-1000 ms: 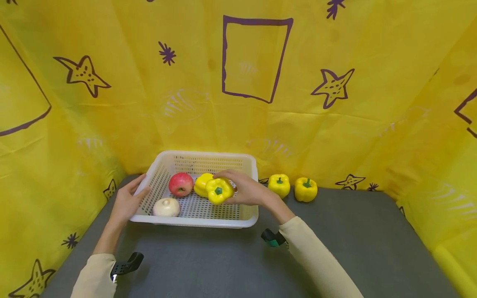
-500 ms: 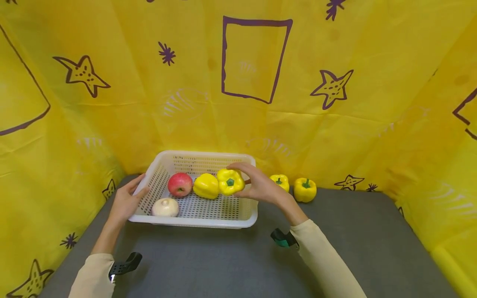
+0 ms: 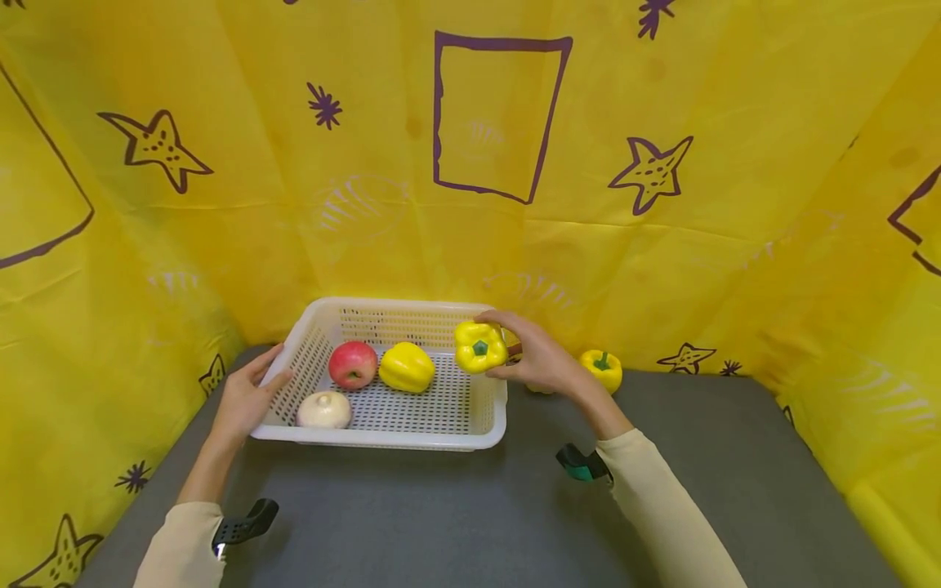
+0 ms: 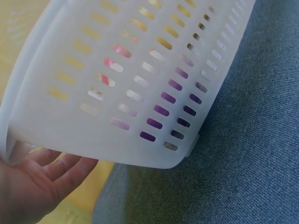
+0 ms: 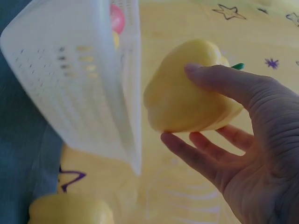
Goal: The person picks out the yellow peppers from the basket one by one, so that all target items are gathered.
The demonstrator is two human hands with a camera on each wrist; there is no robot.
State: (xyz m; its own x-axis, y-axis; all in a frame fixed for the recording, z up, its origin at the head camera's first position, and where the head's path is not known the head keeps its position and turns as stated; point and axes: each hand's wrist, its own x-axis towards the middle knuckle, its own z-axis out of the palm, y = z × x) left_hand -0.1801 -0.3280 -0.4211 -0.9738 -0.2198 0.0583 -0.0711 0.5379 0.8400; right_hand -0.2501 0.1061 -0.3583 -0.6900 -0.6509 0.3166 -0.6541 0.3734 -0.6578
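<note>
By the half-spread right hand (image 3: 540, 359), a glossy yellow bell pepper (image 3: 481, 347) is pinched and held aloft at the right end of a white perforated plastic basket (image 3: 382, 439); it has been carried rightward, so remains unplaced. The basket's left rim is gripped by the left hand (image 3: 246, 404). The dark grey surface (image 3: 382, 514) is backed by yellow star-patterned cloth (image 3: 294, 261).

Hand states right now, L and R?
Left hand: holding the white basket by its rim.
Right hand: holding a yellow pepper between thumb and fingers.
</note>
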